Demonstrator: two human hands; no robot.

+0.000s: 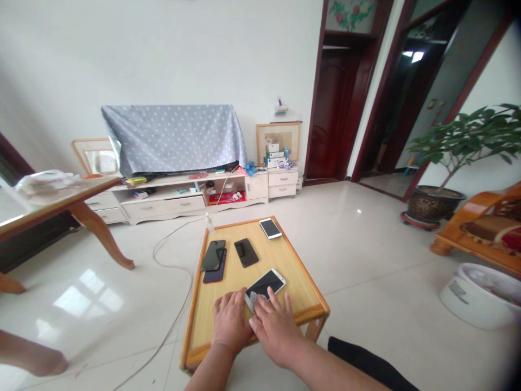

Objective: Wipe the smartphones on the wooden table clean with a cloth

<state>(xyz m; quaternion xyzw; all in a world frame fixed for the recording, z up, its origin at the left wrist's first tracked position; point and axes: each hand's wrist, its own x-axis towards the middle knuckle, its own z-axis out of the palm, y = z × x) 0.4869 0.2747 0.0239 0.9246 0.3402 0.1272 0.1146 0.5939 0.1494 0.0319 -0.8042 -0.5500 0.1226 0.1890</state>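
Observation:
A white smartphone point(266, 283) with a dark screen lies aslant near the front of the small wooden table. My left hand point(232, 321) is at its left end, fingers close together and bent over, with the thumb by the phone's near edge. Fingers apart, my right hand point(275, 325) rests over the lower part of the screen. Beneath its fingertips shows a greyish patch point(253, 298); whether it is a wipe or a reflection I cannot tell. Beyond lie a black phone point(246, 252), another dark phone point(214, 255) upon a dark blue flat piece point(215, 274), and a second white phone point(271, 228).
A small clear bottle point(209, 222) stands at the far left corner of the wooden table point(285, 255). A cable point(179, 304) runs over the floor at left. A larger table point(97, 228) is on the left; a white tub point(468, 301) and a potted plant point(435, 206) are on the right.

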